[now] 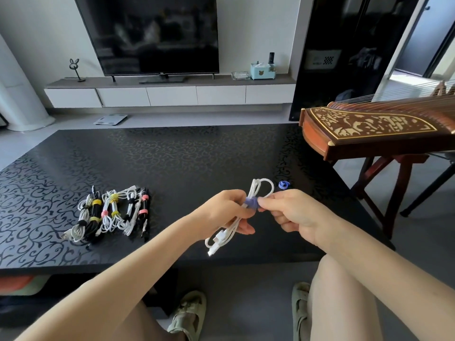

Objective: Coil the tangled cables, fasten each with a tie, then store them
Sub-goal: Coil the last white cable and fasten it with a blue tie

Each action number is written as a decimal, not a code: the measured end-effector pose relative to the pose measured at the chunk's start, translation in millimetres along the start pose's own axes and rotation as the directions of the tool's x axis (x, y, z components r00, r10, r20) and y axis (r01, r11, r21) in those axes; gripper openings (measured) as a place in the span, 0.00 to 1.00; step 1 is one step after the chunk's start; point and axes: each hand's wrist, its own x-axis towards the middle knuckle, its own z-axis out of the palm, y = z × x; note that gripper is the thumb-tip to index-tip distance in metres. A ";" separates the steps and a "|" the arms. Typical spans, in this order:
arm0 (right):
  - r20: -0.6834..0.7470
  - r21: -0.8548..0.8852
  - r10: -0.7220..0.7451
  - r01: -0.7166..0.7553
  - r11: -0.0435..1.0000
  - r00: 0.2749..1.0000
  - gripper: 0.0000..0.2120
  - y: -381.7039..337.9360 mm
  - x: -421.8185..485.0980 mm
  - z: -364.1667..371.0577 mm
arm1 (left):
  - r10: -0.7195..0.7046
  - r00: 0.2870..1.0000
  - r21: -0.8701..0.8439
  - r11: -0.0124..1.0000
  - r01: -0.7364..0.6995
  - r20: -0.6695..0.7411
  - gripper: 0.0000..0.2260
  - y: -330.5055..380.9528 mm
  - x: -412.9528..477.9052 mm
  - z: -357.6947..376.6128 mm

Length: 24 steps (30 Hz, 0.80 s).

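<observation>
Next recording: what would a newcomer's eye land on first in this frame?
The two hands at centre: the left hand grips a coiled white cable while the right hand pinches the purple tie wrapped round it. Left of them on the black patterned table lies a row of tied cable bundles. An ornate wooden zither juts in at the right edge.

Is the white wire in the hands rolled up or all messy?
Rolled up: the white wire sits in neat loops, a purple tie wrapped round its middle.
</observation>
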 end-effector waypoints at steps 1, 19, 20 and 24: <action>-0.003 0.047 -0.021 0.021 0.999 1.000 0.10 1.2 0.4 0.1 | -0.005 0.997 -0.134 0.991 0.017 0.083 0.04 0.3 -1.8 -0.8; -0.263 0.246 -0.043 0.110 0.963 0.964 0.07 2.6 4.3 19.1 | 0.140 0.899 0.287 0.958 -0.017 -0.414 0.16 -10.0 21.0 30.7; -0.292 0.261 -0.042 0.122 0.958 0.955 0.07 3.1 4.4 21.3 | 0.156 0.895 0.315 0.949 -0.019 -0.419 0.15 -7.7 22.9 31.3; -0.281 0.405 0.019 0.101 0.909 0.959 0.07 11.8 1.0 19.0 | 0.223 0.881 0.382 0.923 -0.053 -0.417 0.06 -9.9 21.8 27.9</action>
